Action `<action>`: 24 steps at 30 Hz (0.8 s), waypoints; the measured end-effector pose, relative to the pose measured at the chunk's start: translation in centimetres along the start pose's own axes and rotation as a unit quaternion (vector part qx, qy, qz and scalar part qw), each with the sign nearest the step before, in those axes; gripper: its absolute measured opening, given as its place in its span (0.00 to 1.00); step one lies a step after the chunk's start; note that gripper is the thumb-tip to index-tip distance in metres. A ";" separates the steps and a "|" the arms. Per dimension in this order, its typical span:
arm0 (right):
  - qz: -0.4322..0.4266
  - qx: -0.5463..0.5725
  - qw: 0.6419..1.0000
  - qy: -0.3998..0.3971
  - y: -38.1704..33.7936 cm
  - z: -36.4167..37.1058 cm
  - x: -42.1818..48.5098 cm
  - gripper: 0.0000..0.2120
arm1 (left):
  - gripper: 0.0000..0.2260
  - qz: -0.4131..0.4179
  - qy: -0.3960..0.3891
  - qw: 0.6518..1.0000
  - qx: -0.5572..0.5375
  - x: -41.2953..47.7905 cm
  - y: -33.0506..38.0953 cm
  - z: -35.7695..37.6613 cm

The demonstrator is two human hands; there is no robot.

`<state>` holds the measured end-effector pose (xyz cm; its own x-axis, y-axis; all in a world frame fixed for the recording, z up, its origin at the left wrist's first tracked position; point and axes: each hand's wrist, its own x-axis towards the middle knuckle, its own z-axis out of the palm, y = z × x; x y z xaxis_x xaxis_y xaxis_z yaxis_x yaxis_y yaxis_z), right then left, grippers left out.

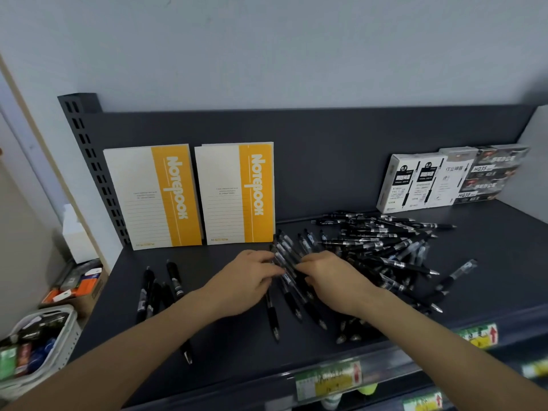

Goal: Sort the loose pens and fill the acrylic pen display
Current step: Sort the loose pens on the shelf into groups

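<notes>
On the dark grey metal shelf (237,345), the left hand (246,280) and right hand (332,280) grip a bundle of black retractable pens (286,264) between curled fingers (262,256). The pens' long axes run front to back, with the metal tips toward the person. A loose heap of black pens (385,241) lies just to the right.

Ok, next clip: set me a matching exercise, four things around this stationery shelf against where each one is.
Things:
1. yellow notebooks
2. pen boxes
3. pen bundle
4. white basket

Places:
a. lower left, beside and below the shelf
b. gripped between the left hand and the right hand
c. back right corner of the shelf
d. upright against the back panel, on the left

Pairs: 1-d, 2-c, 3-b, 4-a
</notes>
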<state>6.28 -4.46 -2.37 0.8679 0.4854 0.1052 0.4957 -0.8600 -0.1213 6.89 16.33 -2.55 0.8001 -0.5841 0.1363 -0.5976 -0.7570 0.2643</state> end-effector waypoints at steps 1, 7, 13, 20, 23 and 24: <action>-0.014 0.005 1.000 -0.001 0.0 0.0 -0.2 0.13 | 0.17 0.003 -0.003 1.000 0.013 -0.1 0.0 0.0; -0.043 0.059 0.997 -0.024 0.4 -0.8 -1.1 0.11 | 0.18 0.020 -0.009 1.000 0.020 0.4 0.7 -0.1; 0.001 0.050 0.998 0.028 2.7 -1.8 -0.5 0.09 | 0.23 0.017 -0.077 0.997 0.025 2.1 1.8 -0.1; 0.032 0.046 0.998 0.008 2.9 -1.4 0.2 0.06 | 0.25 0.025 -0.106 0.993 0.043 2.4 1.0 0.7; 0.029 0.047 0.998 0.011 3.4 -1.1 -0.1 0.06 | 0.23 0.034 -0.107 0.993 0.035 1.7 0.4 0.2; 0.021 0.049 0.999 0.010 3.6 -1.0 -0.3 0.06 | 0.22 0.038 -0.106 0.993 0.031 1.5 0.3 -0.1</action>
<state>7.81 -7.85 -1.86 0.8874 0.4457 0.1173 0.4609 -0.8593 -0.2217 7.91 15.27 -2.21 0.7272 -0.6845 -0.0517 -0.6638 -0.7203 0.2012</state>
